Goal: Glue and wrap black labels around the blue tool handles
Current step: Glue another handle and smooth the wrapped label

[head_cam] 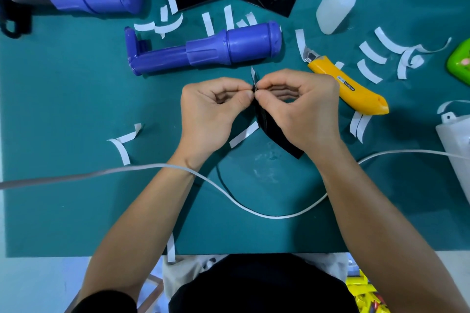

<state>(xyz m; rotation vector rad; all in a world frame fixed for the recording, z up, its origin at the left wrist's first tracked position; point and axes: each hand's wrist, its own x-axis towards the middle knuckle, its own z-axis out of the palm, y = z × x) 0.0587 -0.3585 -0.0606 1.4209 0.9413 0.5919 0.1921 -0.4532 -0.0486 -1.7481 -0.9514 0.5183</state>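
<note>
The step in hand looks like peeling the backing. The left hand point(211, 109) and right hand point(302, 109) meet fingertip to fingertip, each grip pinched on the far corner of a black label point(270, 132), where a white strip point(253, 72) stands up. The label runs nearward under the right palm, over the bench point(76, 109). A blue tool handle point(203, 49) lies just beyond, unwrapped. The next move probably calls for drawing the two grips apart to free the strip.

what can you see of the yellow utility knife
The yellow utility knife lies flat and diagonal on the green mat, just right of the right hand. Its curved body looks plastic, with a small printed label and an oval hole at the butt. Its segmented metal blade is out, pointing up-left, tip against a white paper strip.
</note>
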